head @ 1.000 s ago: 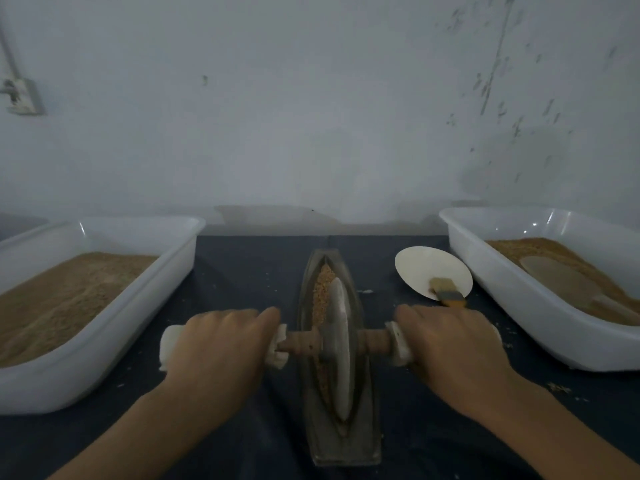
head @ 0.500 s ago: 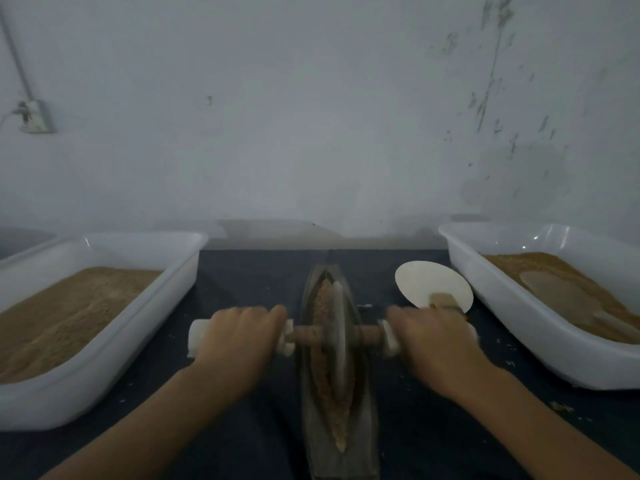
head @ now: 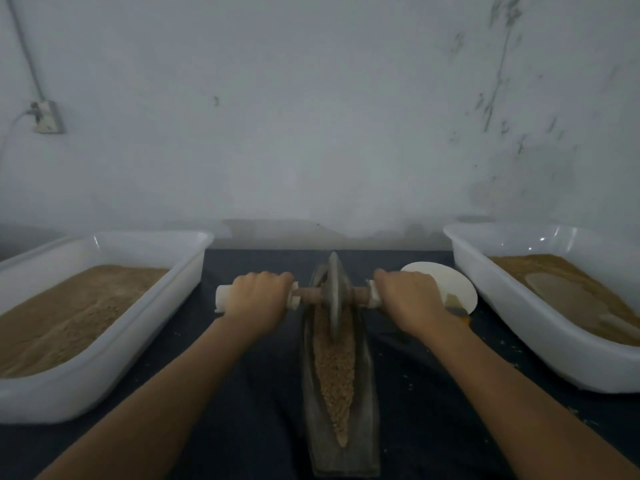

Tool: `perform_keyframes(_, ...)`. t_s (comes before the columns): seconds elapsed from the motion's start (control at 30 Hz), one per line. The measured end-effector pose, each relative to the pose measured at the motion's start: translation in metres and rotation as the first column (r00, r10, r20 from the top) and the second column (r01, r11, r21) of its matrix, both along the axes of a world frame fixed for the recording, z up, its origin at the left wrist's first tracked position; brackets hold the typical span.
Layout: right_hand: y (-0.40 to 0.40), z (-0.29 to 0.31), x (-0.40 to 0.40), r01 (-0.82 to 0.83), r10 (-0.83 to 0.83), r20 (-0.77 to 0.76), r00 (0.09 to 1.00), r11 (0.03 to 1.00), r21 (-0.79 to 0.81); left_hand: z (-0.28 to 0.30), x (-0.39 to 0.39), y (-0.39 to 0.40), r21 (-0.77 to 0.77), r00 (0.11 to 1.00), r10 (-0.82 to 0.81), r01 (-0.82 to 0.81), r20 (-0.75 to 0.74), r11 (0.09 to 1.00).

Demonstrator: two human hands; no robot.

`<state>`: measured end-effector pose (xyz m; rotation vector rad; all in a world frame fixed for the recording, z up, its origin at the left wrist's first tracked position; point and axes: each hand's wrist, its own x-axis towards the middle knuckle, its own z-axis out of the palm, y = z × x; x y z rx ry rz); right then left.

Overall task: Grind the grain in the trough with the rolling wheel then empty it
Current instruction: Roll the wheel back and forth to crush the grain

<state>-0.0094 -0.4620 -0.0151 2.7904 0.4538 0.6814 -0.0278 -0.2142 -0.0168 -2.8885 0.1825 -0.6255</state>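
Dark cloth [head: 263, 393], both arms outstretched, left hand [head: 258, 301], right hand [head: 410, 303] gripping wheel axle [head: 310, 296]

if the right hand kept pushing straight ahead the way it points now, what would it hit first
Likely nothing on the table: the right hand grips the axle of the rolling wheel, pointing away toward the wall. The white disc sits just to its right and might be brushed; depth is unclear.

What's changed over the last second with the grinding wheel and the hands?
The rolling wheel has rolled away from the person, from the near half of the trough to its far end, uncovering the grain behind it. The left hand and right hand travelled forward with it, still gripping the axle handles. The two white tubs and the white dish stayed put.
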Motion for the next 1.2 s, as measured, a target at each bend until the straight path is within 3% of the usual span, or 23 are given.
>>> perform_keyframes(0.23, -0.014, 0.004, -0.066, -0.091, 0.102, -0.150, 0.983, 0.993, 0.082, 0.002, -0.049, -0.002, 0.016, 0.997, -0.028, 0.029, -0.078, 0.999)
perform_keyframes(0.37, -0.022, 0.008, -0.121, -0.150, 0.150, -0.057, 0.987, 0.989, 0.004, -0.004, -0.097, 0.010, 0.020, 0.995, -0.064, 0.066, -0.074, 0.998)
perform_keyframes(0.53, -0.015, 0.005, -0.089, -0.110, 0.108, -0.114, 0.988, 0.994, -0.017, -0.002, -0.084, 0.006, 0.013, 0.993, -0.043, 0.045, -0.112, 0.999)
perform_keyframes(0.77, -0.001, -0.001, -0.002, 0.008, -0.008, 0.008, 1.000, 1.000, -0.008, 0.011, -0.002, -0.003, 0.005, 0.998, -0.011, 0.011, -0.068, 1.000)
perform_keyframes(0.93, -0.010, 0.004, -0.054, -0.074, 0.076, -0.076, 0.994, 0.997, 0.032, -0.004, -0.049, 0.004, -0.036, 0.996, -0.060, 0.057, -0.064, 0.998)
perform_keyframes(1.03, -0.016, 0.010, -0.110, -0.224, 0.227, 0.067, 0.972, 0.974, -0.044, -0.008, -0.098, 0.015, -0.048, 0.995, -0.068, 0.064, -0.074, 0.997)
perform_keyframes(1.1, -0.023, 0.013, -0.130, -0.259, 0.258, 0.167, 0.952, 0.966, -0.015, -0.004, -0.116, 0.016, 0.022, 0.995, -0.098, 0.098, 0.012, 0.995)
perform_keyframes(1.2, -0.028, 0.004, -0.125, -0.213, 0.211, 0.045, 0.976, 0.977, 0.032, 0.004, -0.114, 0.010, 0.045, 0.998, -0.067, 0.067, -0.016, 0.997)
